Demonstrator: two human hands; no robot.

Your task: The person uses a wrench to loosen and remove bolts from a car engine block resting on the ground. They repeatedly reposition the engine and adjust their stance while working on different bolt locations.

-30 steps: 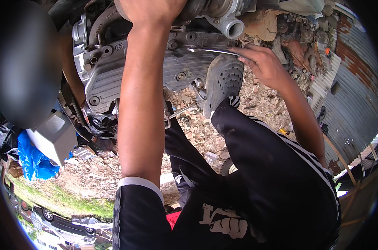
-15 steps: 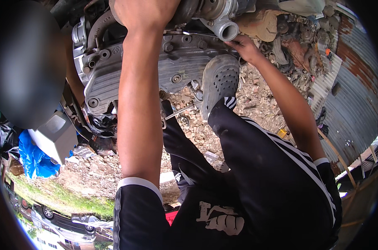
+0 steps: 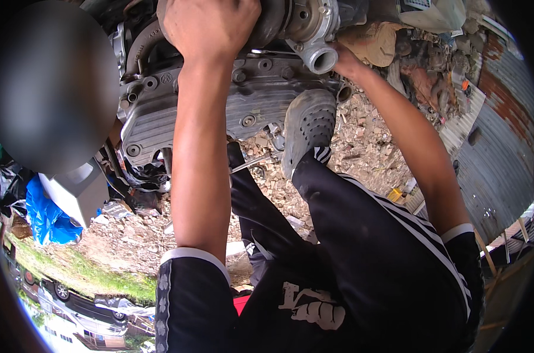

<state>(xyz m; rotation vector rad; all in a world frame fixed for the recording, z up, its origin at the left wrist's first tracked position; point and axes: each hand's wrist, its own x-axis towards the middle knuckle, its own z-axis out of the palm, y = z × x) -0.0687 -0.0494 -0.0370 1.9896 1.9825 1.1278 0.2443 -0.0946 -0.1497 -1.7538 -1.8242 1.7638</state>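
My left hand (image 3: 211, 25) is closed on the dark round housing of a turbocharger (image 3: 270, 20) at the top, beside its silver outlet pipe (image 3: 312, 57). My right hand (image 3: 350, 63) reaches in behind that pipe, its fingers hidden. A thin metal wrench (image 3: 264, 51) shows in part along the top of the ribbed engine cover (image 3: 205, 103), left of the pipe. My shoe (image 3: 308, 120) is raised against the lower right of the engine.
Rubble ground (image 3: 361, 147) lies below the engine. Corrugated metal sheets (image 3: 493, 165) and scrap (image 3: 426, 82) line the right. A white box (image 3: 78, 194) and blue plastic (image 3: 46, 215) sit at the left, beside a blurred dark shape (image 3: 52, 85). A car (image 3: 73, 300) shows at lower left.
My right hand has moved up and inward with the wrench, from the engine cover's right end to behind the outlet pipe, where its fingers are now hidden. My left hand stays on the housing.
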